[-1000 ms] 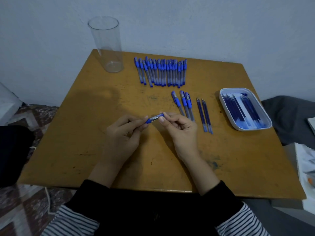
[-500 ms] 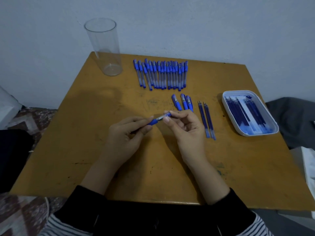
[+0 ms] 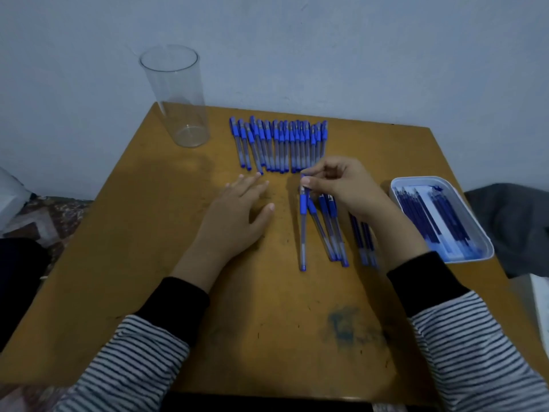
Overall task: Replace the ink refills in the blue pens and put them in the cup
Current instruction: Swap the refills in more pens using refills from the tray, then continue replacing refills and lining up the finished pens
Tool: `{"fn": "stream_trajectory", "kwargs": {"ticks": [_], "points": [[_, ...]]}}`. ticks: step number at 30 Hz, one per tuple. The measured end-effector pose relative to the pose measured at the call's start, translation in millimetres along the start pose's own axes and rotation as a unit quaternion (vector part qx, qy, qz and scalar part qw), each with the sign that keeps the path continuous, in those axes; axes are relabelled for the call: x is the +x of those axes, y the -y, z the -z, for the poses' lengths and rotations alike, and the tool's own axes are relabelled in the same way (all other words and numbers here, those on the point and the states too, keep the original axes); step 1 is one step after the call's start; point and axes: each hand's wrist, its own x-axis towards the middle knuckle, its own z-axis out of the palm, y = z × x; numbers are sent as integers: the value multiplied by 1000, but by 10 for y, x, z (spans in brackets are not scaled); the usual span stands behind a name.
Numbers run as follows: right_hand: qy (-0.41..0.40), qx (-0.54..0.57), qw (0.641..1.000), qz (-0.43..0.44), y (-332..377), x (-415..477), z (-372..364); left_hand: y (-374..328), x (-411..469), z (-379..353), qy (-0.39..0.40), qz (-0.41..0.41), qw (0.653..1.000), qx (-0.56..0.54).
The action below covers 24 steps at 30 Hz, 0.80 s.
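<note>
Checking the tabletop (image 3: 267,322), we found the right hand (image 3: 341,188) pinching, between thumb and fingertips, the cap end of one blue pen (image 3: 303,230), which pointed toward the near edge just beside three more pens (image 3: 329,227), right of centre. The left hand (image 3: 234,221) lay flat on the wood, fingers straight and spread, gripping nothing. We logged the clear cup (image 3: 178,96) upright at the far left corner, a row of pens (image 3: 279,144) along the far edge, and a white tray (image 3: 421,179) of refills (image 3: 430,215) at the right edge.
</note>
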Motion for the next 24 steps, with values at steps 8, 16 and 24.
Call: {"fn": "stream_trajectory", "kwargs": {"ticks": [8, 16, 24], "points": [[3, -81, 997, -9, -63, 249, -5, 3, 50, -68, 13, 12, 1000, 13], [5, -161, 987, 5, -72, 307, -36, 14, 35, -73, 15, 4, 1000, 9], [-1, -235, 972, 12, -62, 291, -65, 15, 43, -79, 15, 2, 1000, 7]]}}
